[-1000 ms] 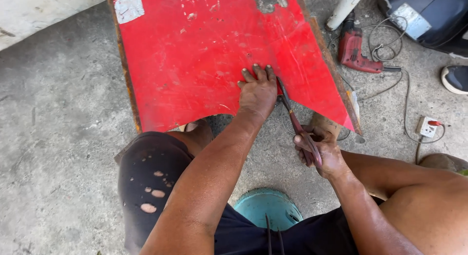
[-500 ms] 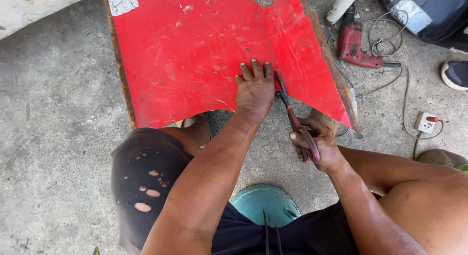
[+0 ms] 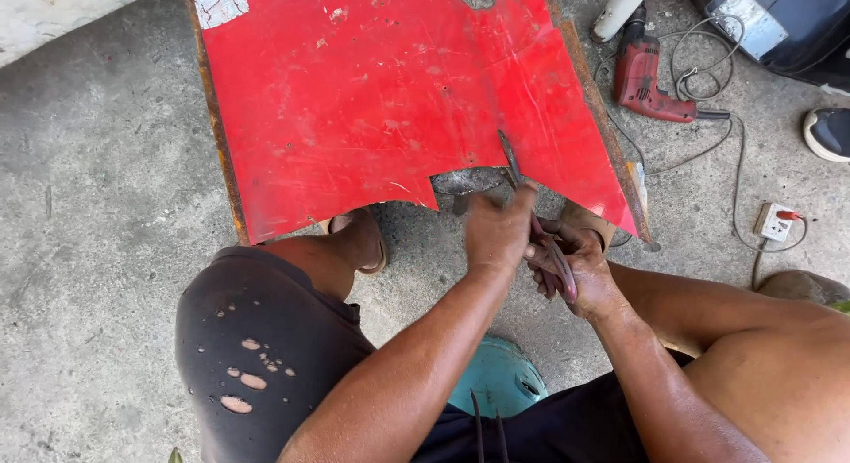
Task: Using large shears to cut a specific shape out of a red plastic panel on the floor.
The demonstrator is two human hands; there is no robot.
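Head view, the only one, looking straight down at a person crouched on a concrete floor (image 3: pixel 97 250). Counted: one red sheet-metal panel (image 3: pixel 372 100), one pair of tin snips (image 3: pixel 531 219), one red power drill (image 3: pixel 642 73), one white socket block (image 3: pixel 775 222) with a grey cable running to it, one teal stool (image 3: pixel 500 379) under the person, and two hands.

The red panel lies flat on the floor in the far half of the scene, scratched, its rusty edges showing on the left and right. Its near edge is cut ragged, with a notch opened in the middle where bare grey metal (image 3: pixel 474 180) is folded up.

The left hand (image 3: pixel 498 228) is curled shut at the near edge of that notch, its fingers gripping the cut lip of the panel just beside the snips' blade. The right hand (image 3: pixel 571 268) sits just right of it and nearer, closed narrowly around the reddish handles of the tin snips — the two hands touch. The blades point far and slightly left, lying in the cut on the panel; whether they are parted I cannot tell.

A sandalled foot (image 3: pixel 359 237) shows under the panel's near edge on the left.

The drill lies far right on the floor, beyond the panel's right edge, with its cord looped near it. A dark bag (image 3: pixel 779 25) sits in the far right corner — what it holds is not visible — and a dark shoe (image 3: pixel 828 131) lies at the right edge.
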